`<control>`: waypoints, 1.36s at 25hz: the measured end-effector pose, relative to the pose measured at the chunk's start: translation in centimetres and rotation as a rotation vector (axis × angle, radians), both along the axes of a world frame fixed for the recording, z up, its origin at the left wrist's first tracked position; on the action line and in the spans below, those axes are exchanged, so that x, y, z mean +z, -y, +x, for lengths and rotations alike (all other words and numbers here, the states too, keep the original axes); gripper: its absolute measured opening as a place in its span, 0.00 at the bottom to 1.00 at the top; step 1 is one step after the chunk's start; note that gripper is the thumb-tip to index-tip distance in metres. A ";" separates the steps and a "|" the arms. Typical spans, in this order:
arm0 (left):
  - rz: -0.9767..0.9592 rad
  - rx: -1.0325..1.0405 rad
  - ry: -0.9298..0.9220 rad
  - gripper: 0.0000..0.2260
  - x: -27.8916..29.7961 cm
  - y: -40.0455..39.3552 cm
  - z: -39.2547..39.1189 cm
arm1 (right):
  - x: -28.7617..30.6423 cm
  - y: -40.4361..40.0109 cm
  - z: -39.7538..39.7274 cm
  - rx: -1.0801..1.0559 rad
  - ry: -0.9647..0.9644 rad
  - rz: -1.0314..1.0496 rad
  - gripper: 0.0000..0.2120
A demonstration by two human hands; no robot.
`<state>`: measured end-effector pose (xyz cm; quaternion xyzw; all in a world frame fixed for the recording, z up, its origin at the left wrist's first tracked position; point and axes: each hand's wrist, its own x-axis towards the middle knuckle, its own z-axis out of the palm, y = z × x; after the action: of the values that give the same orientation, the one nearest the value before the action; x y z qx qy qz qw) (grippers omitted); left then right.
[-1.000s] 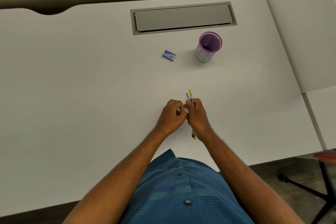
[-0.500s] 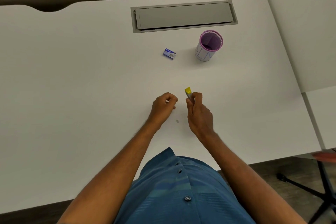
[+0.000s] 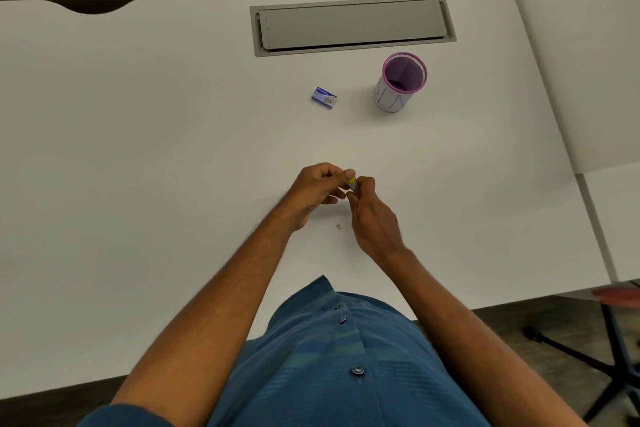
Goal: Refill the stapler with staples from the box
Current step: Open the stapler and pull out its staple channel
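1. The person is holding both hands together above the middle of the white desk (image 3: 138,149), and the small yellow-tipped stapler (image 3: 353,183) is sitting between them, mostly hidden by fingers.
2. The right hand (image 3: 372,218) is curling its grip around the stapler's grey body, with the thumb lying along the near side.
3. The left hand (image 3: 317,189) is meeting it from the other side; its fingers are curled and the fingertips are touching the yellow end, pinching there as far as the view is showing.
4. A small loose strip of staples (image 3: 338,226) is lying on the desk just below the hands, between the two wrists, touching neither.
5. The staple box (image 3: 324,98) is sitting farther back on the desk, well apart from the hands, blue and white, lying flat; whether it is open is too small to tell.
6. To the right of the box, a purple-rimmed mesh cup (image 3: 400,83) is standing upright, wrapped in white paper with blue lettering; its inside is showing dark purple, and what is in it cannot be made out.
7. Behind both, a grey cable hatch (image 3: 351,25) is sitting flush in the desk with its lid down.
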<state>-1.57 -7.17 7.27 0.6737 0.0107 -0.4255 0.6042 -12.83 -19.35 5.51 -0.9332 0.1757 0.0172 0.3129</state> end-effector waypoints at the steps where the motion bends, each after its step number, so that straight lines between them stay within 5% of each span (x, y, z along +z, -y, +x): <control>1: 0.001 -0.009 -0.011 0.15 -0.1 0.0 -0.1 | 0.0 -0.1 0.0 0.009 -0.008 0.000 0.09; 7: 0.055 0.053 0.085 0.15 -0.8 0.0 -0.4 | -0.1 -0.2 0.0 0.000 -0.014 0.133 0.08; 11: 0.000 0.192 -0.011 0.11 -1.1 0.4 -0.6 | -0.1 -0.1 -0.3 -0.019 0.033 0.247 0.07; 21: -0.012 0.305 -0.138 0.07 -1.3 1.0 -1.3 | -0.7 -0.3 -1.4 0.043 -0.070 0.070 0.06; 27: 0.019 0.385 -0.231 0.17 -1.1 1.0 -1.2 | -0.4 0.0 -1.5 -0.064 0.068 0.000 0.09; 34: -0.008 0.340 -0.290 0.25 -0.9 0.9 -1.1 | 0.6 -0.1 -1.0 -0.051 0.015 -0.119 0.13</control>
<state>-2.68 -8.03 6.33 0.5915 0.2091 -0.4097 0.6622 -13.84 -19.30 6.07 -0.9455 0.1975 -0.0082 0.2586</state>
